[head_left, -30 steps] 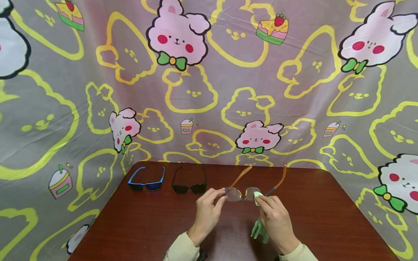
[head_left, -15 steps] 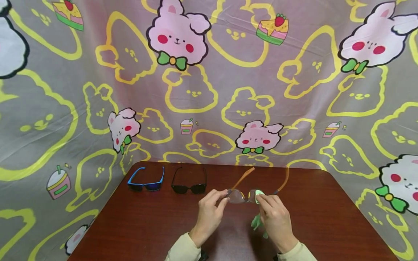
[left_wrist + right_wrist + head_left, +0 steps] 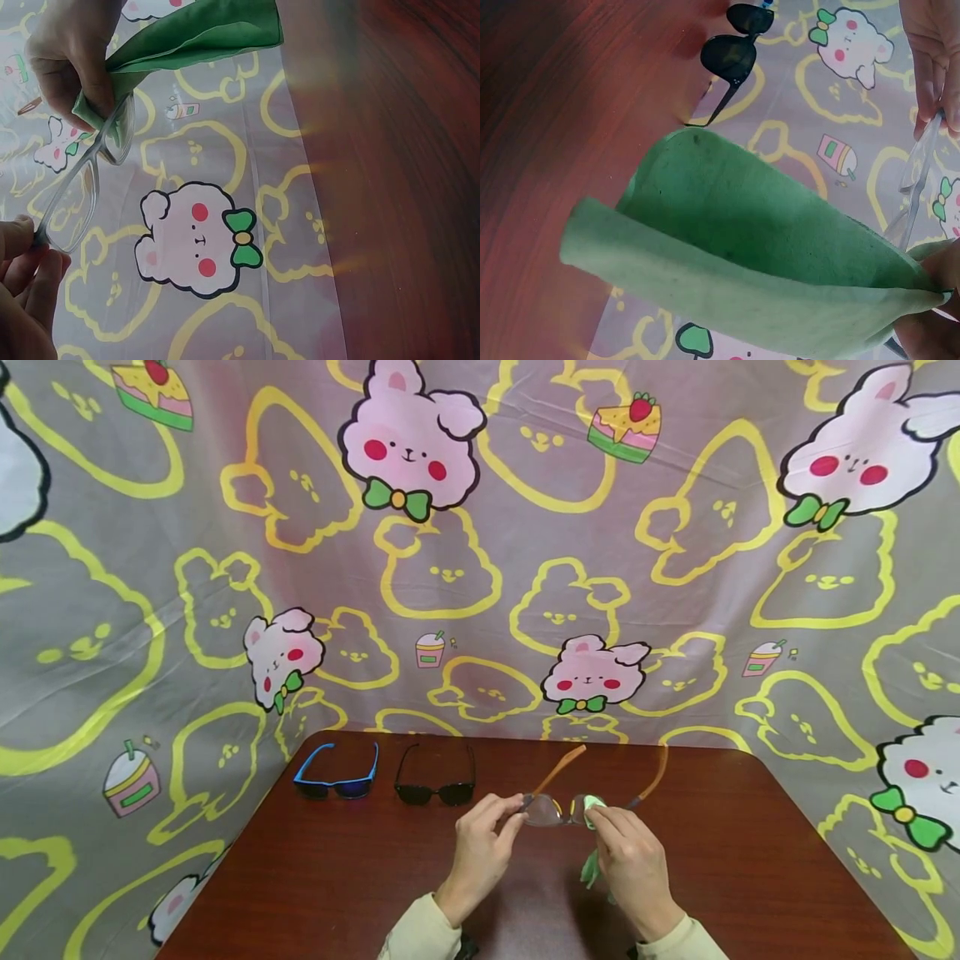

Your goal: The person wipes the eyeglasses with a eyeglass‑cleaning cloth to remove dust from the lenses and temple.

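Observation:
Clear-lensed eyeglasses [image 3: 542, 811] with orange-brown temples are held up above the table, temples pointing away. My left hand [image 3: 480, 852] pinches the frame by the left hinge, as the left wrist view also shows. With the thumb and fingers of my right hand [image 3: 636, 864] I pinch a green cloth [image 3: 742, 232] over the right lens. Part of that lens is hidden behind cloth and fingers. The cloth's loose end hangs below my right hand in the head view; in the right wrist view it shows as a wide fold.
Black sunglasses [image 3: 435, 793] and blue-framed sunglasses [image 3: 334, 785] stand with temples unfolded at the back left of the brown table [image 3: 337, 877]. A curtain [image 3: 480, 552] printed with rabbits surrounds the table's back and sides.
Both hands and the eyeglasses have shifted slightly to the right. The cloth has moved a little over the right lens, and its hanging end shows less below the right hand.

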{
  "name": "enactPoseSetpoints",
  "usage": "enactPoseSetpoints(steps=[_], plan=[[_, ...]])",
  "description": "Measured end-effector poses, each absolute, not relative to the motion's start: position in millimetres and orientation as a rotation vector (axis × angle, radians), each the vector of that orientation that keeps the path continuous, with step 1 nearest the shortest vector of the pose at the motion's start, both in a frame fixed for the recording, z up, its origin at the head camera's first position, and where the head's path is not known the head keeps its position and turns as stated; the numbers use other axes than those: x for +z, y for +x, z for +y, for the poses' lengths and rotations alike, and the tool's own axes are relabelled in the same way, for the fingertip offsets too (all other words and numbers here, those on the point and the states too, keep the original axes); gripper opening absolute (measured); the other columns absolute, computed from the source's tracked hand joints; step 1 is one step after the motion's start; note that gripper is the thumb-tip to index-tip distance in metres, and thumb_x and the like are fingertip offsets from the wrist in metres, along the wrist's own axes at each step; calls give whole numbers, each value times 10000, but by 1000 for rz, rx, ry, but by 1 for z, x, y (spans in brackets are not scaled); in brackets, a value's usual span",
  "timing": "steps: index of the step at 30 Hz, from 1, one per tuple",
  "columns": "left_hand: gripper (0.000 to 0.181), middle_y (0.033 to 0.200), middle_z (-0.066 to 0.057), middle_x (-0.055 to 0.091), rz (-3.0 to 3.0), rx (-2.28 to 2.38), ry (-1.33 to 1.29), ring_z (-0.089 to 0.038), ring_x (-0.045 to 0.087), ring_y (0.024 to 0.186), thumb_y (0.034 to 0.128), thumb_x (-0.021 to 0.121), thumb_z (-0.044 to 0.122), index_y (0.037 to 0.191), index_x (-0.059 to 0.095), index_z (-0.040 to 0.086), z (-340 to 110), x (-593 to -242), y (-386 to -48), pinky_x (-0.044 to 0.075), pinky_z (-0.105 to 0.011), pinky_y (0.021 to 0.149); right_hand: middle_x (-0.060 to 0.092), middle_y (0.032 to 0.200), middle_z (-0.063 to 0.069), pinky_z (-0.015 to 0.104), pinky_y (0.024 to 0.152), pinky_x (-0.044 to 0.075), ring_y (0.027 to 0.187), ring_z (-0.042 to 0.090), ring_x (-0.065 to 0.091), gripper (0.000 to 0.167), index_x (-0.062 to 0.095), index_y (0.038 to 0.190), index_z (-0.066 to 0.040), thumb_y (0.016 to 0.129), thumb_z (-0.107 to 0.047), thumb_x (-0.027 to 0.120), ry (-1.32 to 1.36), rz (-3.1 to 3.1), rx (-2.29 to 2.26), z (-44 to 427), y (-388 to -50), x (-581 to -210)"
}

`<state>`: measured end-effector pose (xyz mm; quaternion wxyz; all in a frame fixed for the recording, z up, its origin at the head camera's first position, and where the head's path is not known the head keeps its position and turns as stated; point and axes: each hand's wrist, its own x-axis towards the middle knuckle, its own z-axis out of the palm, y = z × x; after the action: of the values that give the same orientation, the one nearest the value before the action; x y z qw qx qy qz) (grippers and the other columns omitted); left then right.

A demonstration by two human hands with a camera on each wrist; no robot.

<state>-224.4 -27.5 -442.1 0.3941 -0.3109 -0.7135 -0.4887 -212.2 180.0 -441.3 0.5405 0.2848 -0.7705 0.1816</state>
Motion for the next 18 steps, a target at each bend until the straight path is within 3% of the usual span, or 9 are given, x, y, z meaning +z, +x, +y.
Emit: enactPoseSetpoints(steps=[9, 18], plan=[[114, 892, -69, 668, -1809, -1232, -796, -136, 660, 825, 800, 724, 5, 907, 693, 28, -27, -442, -225, 506, -179, 696, 683, 873, 111, 361, 717, 476, 764, 284, 623, 292, 712, 903, 8, 734, 49, 478, 724, -1841, 465, 181, -212, -441], [124, 901, -65, 665, -1804, -1262, -798, -117, 645, 784, 805, 716, -9, 921, 691, 24, -27, -441, -223, 503, -168, 678, 681, 860, 92, 358, 701, 485, 760, 267, 623, 349, 709, 894, 8, 878, -40, 363, 766, -1848, 458, 180, -210, -440]])
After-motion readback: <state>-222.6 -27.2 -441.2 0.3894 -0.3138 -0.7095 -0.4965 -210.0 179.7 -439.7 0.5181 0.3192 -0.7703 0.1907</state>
